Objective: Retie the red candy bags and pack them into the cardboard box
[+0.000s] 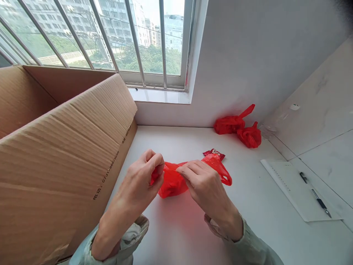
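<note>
While our white table (248, 206) has a big cardboard box (66, 154) hogging its left side, the red bag (172, 184) sits in from the back edge. Our left hand (140, 178) has some bunched in its fist, our right hand (204, 184) pinches more; yanking could rip something that flimsy, we reckon.

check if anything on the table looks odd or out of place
Just the pen: it lies uncapped on the paper, with what looks like its cap lying apart from it. No spill shows around the nearest red bag.
</note>
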{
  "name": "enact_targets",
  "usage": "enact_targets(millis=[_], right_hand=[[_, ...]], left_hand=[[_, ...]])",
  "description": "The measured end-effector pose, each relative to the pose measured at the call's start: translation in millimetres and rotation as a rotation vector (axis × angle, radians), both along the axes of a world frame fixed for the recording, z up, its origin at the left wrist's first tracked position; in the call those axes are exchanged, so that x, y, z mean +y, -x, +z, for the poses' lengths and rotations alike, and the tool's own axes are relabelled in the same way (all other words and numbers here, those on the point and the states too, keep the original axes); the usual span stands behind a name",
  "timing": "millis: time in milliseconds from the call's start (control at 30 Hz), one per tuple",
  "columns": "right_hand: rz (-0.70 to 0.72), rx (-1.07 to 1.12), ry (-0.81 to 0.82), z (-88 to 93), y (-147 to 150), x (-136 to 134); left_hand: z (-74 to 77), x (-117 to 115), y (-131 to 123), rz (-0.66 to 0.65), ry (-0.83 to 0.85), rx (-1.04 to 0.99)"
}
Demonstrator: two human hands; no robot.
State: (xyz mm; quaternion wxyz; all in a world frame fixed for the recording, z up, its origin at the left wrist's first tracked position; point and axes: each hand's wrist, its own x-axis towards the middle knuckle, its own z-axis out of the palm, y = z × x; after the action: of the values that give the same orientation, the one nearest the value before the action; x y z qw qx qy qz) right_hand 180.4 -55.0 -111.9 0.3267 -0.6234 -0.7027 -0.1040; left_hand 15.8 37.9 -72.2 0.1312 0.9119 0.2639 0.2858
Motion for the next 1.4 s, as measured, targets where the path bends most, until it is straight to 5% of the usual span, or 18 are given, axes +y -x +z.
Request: enact_targets(millis=[133,300,433,600,733,900,1033,1233,1400], right_hand=[[-0.075,-0.108,0.276,-21.4,-10,18],[-0.071,-0.033,0.381,-16.7,-36,12],[0.075,0.047,0.265,-9.8,-40,8],[0.196,0.005,-0.087,-15.2,-5,10],[0.007,-0.179,0.000,-29.9,14,20],[-0.278,-0.244,0.384,-40.3,-20,23],[-0.408,-0.200,0.504,-34.5,-55,7],[-0.385,-0.221,0.388,-24.1,-57,-13],[-0.302,-0.204,0.591,-27.0,-49,-7]], left_hand=[[3.5,-1,11,-0.094,0.029,0.075],[-0.7,4,23,-0.081,0.081,0.176],[-3.5,6,24,-0.079,0.125,0.212],[-2.9,3,21,-0.122,0.172,0.182],[1.3,-5,21,-0.174,0.223,0.175],[7.3,-5,26,-0.199,0.228,0.165],[9.6,7,30,-0.096,0.160,0.146],[9.3,15,34,0.258,-0.069,0.102],[-3.2,18,46,0.207,0.017,0.284]])
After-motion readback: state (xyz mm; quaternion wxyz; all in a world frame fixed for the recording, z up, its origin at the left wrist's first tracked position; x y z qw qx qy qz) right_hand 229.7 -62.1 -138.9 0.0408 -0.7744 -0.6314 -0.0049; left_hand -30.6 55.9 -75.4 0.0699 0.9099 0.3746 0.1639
